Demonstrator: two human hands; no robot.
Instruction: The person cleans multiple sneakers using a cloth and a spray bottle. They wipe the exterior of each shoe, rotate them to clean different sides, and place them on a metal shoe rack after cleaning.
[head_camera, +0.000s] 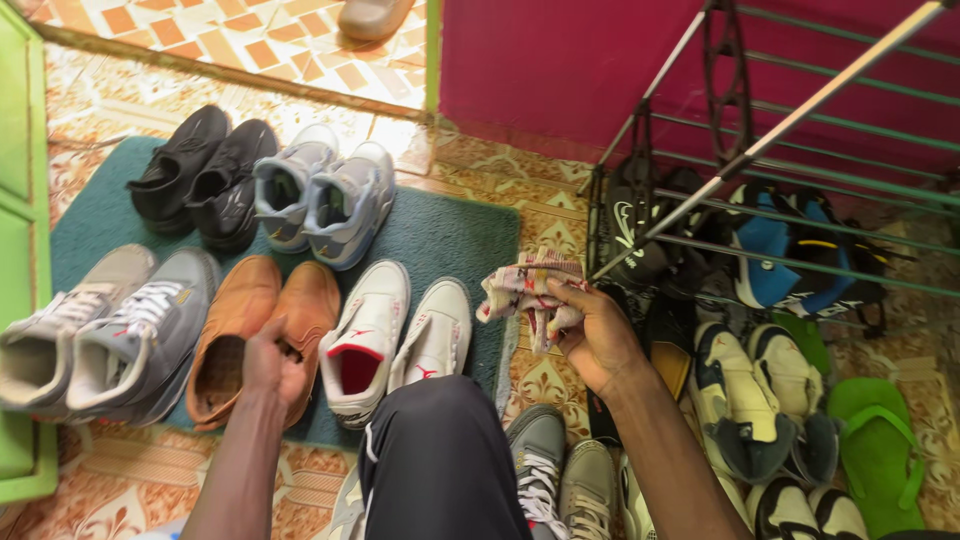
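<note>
On the green mat (440, 235) sit rows of shoes, with a metal rack (790, 150) off to the right. Left hand (272, 365) grips the heel of a brown shoe (305, 320). Right hand (595, 335) squeezes a crumpled rag (525, 290) above the floor.

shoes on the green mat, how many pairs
5: black pair and grey pair at the back; grey sneakers, tan leather pair under the left hand, white-and-red pair in front.
</note>
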